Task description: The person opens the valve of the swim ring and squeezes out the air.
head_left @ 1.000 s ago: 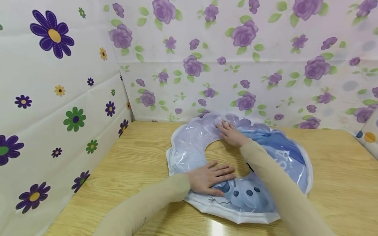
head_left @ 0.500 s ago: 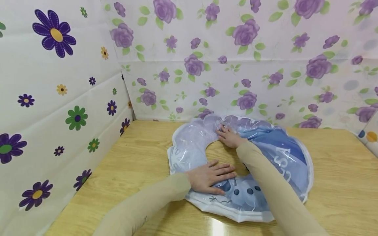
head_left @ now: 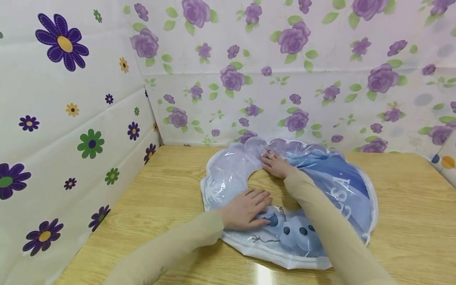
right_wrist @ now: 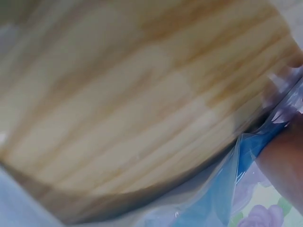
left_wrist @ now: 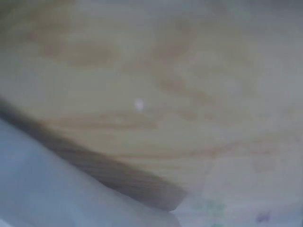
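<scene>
A soft, wrinkled swim ring [head_left: 226,174] in pale lilac and blue lies flat on the wooden table, printed with letters and a snowman figure. My left hand [head_left: 246,209] rests palm down on its near-left part, fingers straight and slightly spread. On the far part, beside the centre hole, my right hand [head_left: 278,165] lies with its fingertips on the lilac plastic, right at a small valve-like bump [head_left: 268,152]. My right forearm crosses over the ring's right side and hides some of the print. The right wrist view catches the ring's blue inner edge [right_wrist: 213,203] and part of my hand [right_wrist: 284,156].
The wooden table [head_left: 171,190] extends on both sides of the ring. A cloth with purple roses [head_left: 199,91] hangs behind it, and a daisy-patterned cloth [head_left: 64,142] stands along the left. The left wrist view is blurred, mostly wood grain.
My left hand has slid slightly to the left on the ring, uncovering more of the snowman print. My right hand has shifted slightly nearer, and the ring's blue right part has spread out more.
</scene>
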`<state>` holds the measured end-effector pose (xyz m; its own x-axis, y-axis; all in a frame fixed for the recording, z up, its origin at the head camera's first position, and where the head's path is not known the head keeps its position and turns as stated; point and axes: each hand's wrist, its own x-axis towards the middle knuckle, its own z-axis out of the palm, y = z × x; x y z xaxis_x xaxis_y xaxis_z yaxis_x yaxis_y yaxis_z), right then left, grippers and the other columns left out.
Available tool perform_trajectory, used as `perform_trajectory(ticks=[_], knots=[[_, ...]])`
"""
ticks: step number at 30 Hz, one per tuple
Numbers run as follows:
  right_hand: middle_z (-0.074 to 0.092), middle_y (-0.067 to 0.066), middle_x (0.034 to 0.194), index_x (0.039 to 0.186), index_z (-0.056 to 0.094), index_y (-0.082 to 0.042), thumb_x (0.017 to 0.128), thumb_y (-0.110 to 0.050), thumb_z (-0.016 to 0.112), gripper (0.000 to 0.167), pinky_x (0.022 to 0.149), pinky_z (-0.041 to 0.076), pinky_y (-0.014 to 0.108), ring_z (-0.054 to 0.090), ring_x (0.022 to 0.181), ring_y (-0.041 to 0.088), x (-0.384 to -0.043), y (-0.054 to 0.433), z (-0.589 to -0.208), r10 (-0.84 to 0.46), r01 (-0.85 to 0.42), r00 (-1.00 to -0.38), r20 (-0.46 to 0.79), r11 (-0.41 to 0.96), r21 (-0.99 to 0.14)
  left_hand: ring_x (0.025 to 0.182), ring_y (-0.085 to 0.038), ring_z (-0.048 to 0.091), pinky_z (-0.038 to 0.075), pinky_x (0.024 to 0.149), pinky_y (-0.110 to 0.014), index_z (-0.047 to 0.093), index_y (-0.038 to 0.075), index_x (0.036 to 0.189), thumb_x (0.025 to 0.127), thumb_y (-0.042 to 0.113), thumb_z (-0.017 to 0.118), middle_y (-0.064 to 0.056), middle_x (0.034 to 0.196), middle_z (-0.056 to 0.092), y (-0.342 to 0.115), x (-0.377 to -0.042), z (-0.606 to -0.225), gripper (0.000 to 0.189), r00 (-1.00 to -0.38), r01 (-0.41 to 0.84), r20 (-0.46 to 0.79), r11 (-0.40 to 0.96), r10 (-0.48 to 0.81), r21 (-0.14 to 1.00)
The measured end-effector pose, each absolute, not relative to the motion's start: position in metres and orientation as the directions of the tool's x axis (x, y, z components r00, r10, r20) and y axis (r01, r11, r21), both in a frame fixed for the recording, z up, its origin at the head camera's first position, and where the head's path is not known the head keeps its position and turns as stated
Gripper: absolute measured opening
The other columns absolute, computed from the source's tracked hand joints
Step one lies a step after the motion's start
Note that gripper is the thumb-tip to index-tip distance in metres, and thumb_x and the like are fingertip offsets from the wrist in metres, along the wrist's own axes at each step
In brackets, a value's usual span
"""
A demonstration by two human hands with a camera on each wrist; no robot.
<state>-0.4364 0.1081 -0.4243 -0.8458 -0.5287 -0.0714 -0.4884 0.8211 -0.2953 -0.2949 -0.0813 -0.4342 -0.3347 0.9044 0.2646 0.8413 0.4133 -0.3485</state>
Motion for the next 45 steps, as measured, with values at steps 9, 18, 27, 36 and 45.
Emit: perform_trajectory(ticks=[9, 18, 27, 36, 45], knots=[[0.010, 0.015, 0.148, 0.145, 0.023, -0.013, 0.099, -0.034, 0.031, 0.050, 0.092, 0.007, 0.066, 0.004, 0.130, 0.042, -0.437, 0.103, -0.428, -0.528, -0.502, -0.848, -0.048, 0.828, -0.248, 0.133, -0.028, 0.007, 0.006, 0.103, -0.046, 0.024, 0.002, 0.143, 0.094, 0.056, 0.020, -0.017, 0.147, 0.014, -0.084, -0.316, -0.420, 0.073, -0.763, 0.514, 0.288, 0.813, 0.579, -0.274], [0.014, 0.016, 0.147, 0.144, 0.026, -0.013, 0.100, -0.033, 0.032, 0.049, 0.093, 0.010, 0.066, 0.008, 0.129, 0.042, -0.431, 0.098, -0.421, -0.536, -0.520, -0.844, -0.025, 0.829, -0.208, 0.132, -0.037, 0.000, 0.002, 0.101, -0.051, 0.015, 0.007, 0.145, 0.090, 0.062, 0.013, -0.023, 0.146, 0.001, -0.086, -0.329, -0.431, 0.078, -0.916, 0.318, 0.178, 0.922, 0.359, -0.220], [0.015, 0.017, 0.146, 0.144, 0.027, -0.013, 0.100, -0.033, 0.032, 0.049, 0.092, 0.011, 0.066, 0.010, 0.129, 0.042, -0.431, 0.098, -0.422, -0.538, -0.523, -0.842, -0.021, 0.827, -0.206, 0.131, -0.039, 0.005, 0.006, 0.102, -0.050, 0.020, 0.006, 0.145, 0.090, 0.062, 0.015, -0.025, 0.145, 0.010, -0.087, -0.331, -0.438, 0.078, -0.957, 0.271, 0.087, 0.961, 0.276, -0.062], [0.016, 0.017, 0.146, 0.143, 0.029, -0.012, 0.100, -0.032, 0.033, 0.048, 0.092, 0.013, 0.066, 0.012, 0.129, 0.042, -0.430, 0.096, -0.422, -0.542, -0.529, -0.840, -0.011, 0.824, -0.202, 0.130, -0.041, 0.012, 0.013, 0.100, -0.052, 0.023, 0.006, 0.144, 0.091, 0.061, 0.017, -0.026, 0.143, 0.016, -0.087, -0.332, -0.442, 0.077, -0.960, 0.264, 0.083, 0.964, 0.267, -0.042], [0.019, 0.025, 0.142, 0.142, 0.028, -0.004, 0.099, -0.026, 0.040, 0.050, 0.094, 0.015, 0.063, 0.013, 0.128, 0.044, -0.429, 0.110, -0.422, -0.579, -0.569, -0.812, 0.067, 0.762, -0.309, 0.130, -0.040, 0.009, 0.011, 0.100, -0.054, 0.018, 0.007, 0.145, 0.091, 0.061, 0.018, -0.025, 0.144, 0.012, -0.081, -0.335, -0.444, 0.076, -0.960, 0.280, 0.031, 0.960, 0.280, -0.008]])
